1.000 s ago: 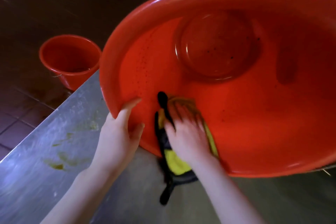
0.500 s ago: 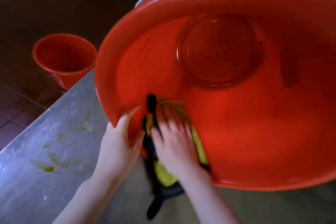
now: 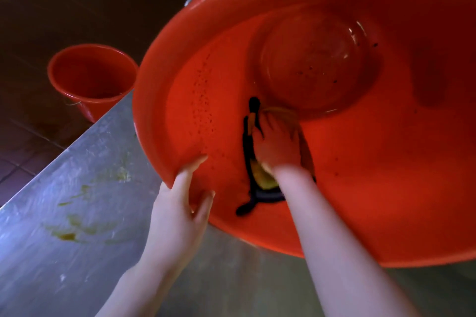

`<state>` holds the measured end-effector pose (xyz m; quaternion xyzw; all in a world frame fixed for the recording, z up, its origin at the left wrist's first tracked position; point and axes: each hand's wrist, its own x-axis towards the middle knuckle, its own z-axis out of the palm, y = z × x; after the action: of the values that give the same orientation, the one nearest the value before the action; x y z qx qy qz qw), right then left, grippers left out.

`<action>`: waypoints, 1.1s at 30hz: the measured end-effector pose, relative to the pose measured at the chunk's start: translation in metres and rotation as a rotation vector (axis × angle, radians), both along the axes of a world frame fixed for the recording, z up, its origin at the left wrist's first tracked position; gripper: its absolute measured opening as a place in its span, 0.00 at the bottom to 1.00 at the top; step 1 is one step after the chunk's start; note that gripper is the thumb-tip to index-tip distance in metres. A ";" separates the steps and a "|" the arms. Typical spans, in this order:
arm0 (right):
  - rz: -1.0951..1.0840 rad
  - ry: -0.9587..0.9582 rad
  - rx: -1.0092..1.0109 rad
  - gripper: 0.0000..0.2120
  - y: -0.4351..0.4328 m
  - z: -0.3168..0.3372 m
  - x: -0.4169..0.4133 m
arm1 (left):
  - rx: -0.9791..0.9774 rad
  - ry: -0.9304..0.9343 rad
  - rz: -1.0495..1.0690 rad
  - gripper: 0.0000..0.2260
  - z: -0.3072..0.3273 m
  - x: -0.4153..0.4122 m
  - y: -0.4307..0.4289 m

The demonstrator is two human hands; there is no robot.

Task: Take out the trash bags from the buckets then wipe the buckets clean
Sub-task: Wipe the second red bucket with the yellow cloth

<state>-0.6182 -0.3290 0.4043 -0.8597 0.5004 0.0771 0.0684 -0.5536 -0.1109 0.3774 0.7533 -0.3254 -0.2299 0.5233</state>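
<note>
Head view: a large red bucket (image 3: 360, 188) lies tipped on its side on a steel counter (image 3: 77, 213), its mouth turned toward the camera and no trash bag showing inside it. The right hand (image 3: 277, 144) reaches deep into the bucket, pressed flat and spread on a yellow cloth with dark edging (image 3: 260, 177) against the lower inner wall, just short of the round base at 12 o'clock from it; it is bearing down on the cloth rather than gripping it, and a dark strap of the cloth trails toward the rim at 6 o'clock. The left hand (image 3: 180, 211) clamps the bucket's rim at about 7 o'clock of the mouth, thumb hooked inside and fingers curled round the outer lip, forearm running up from the bottom of the frame. Dark specks dot the wall at 9 o'clock from the cloth and the base beyond it, so the wiping looks only partly done. Risks from here: the bucket seems to rest on its curved side near the counter's edge, so a hard push by the wiping hand could roll or slide it if the rim grip slackens; the trailing strap could snag or drag grime back over a cleaned patch. A second red bucket (image 3: 92, 80) stands upright on the tiled floor (image 3: 31, 136) at 10 o'clock, well apart, and yellowish smears (image 3: 69, 234) mark the counter at 8 o'clock.
</note>
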 end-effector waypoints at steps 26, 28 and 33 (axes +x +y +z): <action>0.015 0.273 -0.232 0.32 0.071 0.034 -0.088 | 0.021 -0.270 -0.063 0.31 0.034 0.038 0.010; 0.049 0.278 -0.154 0.28 0.081 0.034 -0.089 | 0.021 -0.214 -0.038 0.32 0.024 0.027 0.008; 0.184 0.027 0.027 0.29 0.138 0.014 -0.064 | 0.071 -0.161 -0.115 0.32 0.018 0.031 -0.003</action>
<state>-0.6827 -0.1915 0.4178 -0.8999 0.4191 0.1013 0.0659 -0.5222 -0.1136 0.3957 0.7676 -0.4006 -0.2094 0.4543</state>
